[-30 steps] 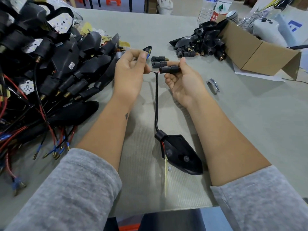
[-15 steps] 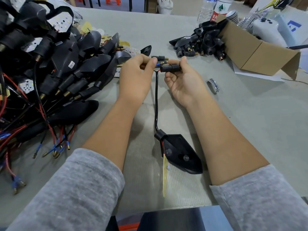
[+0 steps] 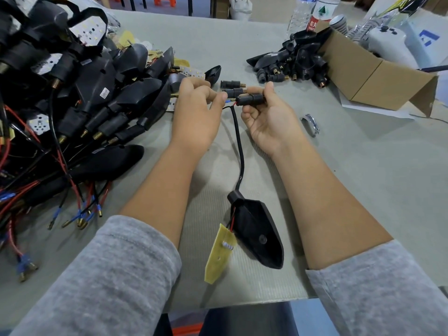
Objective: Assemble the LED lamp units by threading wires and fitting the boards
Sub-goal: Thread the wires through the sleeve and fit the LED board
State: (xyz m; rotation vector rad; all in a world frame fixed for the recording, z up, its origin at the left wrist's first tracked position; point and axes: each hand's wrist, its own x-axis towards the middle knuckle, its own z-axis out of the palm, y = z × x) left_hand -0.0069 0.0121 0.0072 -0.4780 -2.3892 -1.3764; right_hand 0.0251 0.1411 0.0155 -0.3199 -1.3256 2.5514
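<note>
Lamp housing (image 3: 258, 235): flat on table (image 3: 363, 180), 6 o'clock, yellow LED board (image 3: 219, 254) touching its left edge.
Cable (image 3: 240, 151): runs to 12 o'clock.
Right hand (image 3: 269, 117): fingers curled, pinching black sleeve (image 3: 251, 100).
Left hand (image 3: 196, 112): pinching wire ends (image 3: 229, 101).
Housing pile (image 3: 72, 93): 9–10 o'clock.

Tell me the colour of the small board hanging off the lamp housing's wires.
Pale yellow board, clearest in the head view.
</note>
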